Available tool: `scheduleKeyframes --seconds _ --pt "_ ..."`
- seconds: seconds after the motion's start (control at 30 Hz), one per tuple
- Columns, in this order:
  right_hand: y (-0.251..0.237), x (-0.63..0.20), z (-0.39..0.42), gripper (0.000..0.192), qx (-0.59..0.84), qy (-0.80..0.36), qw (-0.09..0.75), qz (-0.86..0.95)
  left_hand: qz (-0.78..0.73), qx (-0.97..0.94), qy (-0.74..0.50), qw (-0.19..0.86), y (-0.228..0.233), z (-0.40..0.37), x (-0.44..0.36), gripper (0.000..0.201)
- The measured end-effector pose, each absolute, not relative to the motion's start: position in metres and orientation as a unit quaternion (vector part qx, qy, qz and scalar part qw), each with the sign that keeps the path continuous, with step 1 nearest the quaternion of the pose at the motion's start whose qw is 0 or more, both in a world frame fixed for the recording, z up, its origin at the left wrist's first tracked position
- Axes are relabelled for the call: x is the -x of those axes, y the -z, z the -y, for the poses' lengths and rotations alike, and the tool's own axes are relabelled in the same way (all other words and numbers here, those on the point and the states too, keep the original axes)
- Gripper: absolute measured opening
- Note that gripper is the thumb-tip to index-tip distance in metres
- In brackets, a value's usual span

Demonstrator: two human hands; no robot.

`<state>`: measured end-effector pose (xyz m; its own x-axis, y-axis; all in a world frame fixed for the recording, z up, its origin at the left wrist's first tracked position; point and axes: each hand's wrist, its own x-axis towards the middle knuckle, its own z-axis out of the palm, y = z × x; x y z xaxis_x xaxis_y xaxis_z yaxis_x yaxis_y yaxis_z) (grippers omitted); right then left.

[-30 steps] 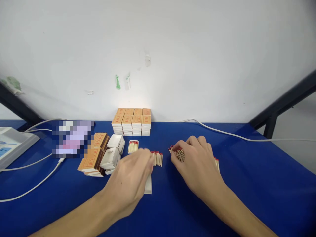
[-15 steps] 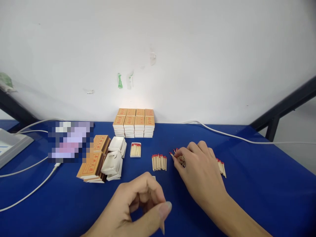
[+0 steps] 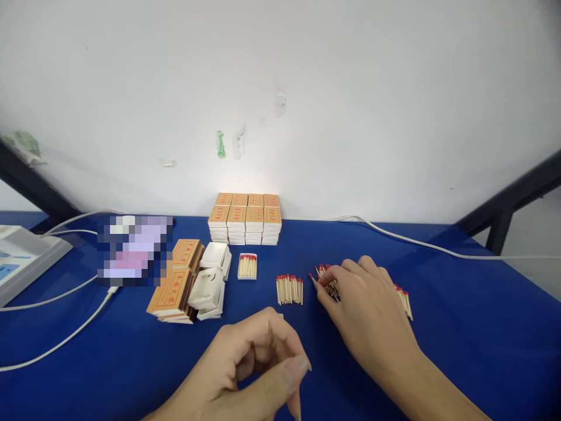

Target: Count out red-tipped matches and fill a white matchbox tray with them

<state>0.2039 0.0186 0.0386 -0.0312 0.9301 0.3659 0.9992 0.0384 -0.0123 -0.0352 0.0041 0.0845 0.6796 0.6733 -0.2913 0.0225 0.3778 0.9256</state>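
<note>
My right hand is bent over a loose pile of red-tipped matches, thumb and forefinger closed on a match at the pile's left edge. The hand hides much of the pile. Left of it lies a neat row of matches; more matches show past the right hand's far side. My left hand is held low in front, thumb against curled forefinger, with nothing visible in the pinch. A small white edge peeks out behind it, mostly hidden.
A matchbox tray filled with matches lies near the middle. To its left are empty white trays and stacked orange matchbox sleeves. Stacked matchboxes stand by the wall. A white cable runs behind, and a blurred-out object sits left.
The whole scene has shifted slightly right in view. My right hand's fingertips still work at the left edge of the match pile; the left hand keeps nearly the same pose.
</note>
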Motion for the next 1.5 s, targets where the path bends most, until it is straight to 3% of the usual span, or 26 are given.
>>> scheduleKeyframes --seconds 0.23,0.37,0.5,0.6,0.73,0.83,1.27,1.5 --pt "-0.048 -0.201 -0.020 0.021 0.689 0.052 0.215 0.690 -0.258 -0.500 -0.209 0.800 -0.073 -0.007 0.035 0.040" --pt "-0.060 -0.194 -0.018 0.023 0.684 -0.074 0.306 0.658 -0.226 -0.494 -0.243 0.804 -0.064 -0.008 0.035 0.065" --pt "-0.071 -0.187 -0.011 0.030 0.658 -0.241 0.385 0.600 -0.295 -0.546 -0.253 0.742 -0.066 -0.008 0.037 0.070" --pt "-0.076 -0.184 -0.006 0.037 0.625 -0.366 0.409 0.556 -0.400 -0.582 -0.278 0.651 -0.070 -0.006 0.036 0.063" --pt "-0.079 -0.179 -0.003 0.034 0.566 -0.455 0.428 0.538 -0.484 -0.583 -0.345 0.555 -0.072 -0.002 0.030 0.033" --pt "-0.078 -0.175 0.000 0.029 0.535 -0.477 0.430 0.549 -0.474 -0.605 -0.354 0.533 -0.071 0.000 0.029 0.026" --pt "-0.077 -0.176 0.004 0.019 0.547 -0.421 0.392 0.607 -0.431 -0.610 -0.343 0.570 -0.066 0.001 0.031 0.039" --pt "-0.085 -0.177 0.000 0.020 0.521 -0.448 0.424 0.590 -0.429 -0.630 -0.333 0.555 -0.068 -0.002 0.031 0.020"
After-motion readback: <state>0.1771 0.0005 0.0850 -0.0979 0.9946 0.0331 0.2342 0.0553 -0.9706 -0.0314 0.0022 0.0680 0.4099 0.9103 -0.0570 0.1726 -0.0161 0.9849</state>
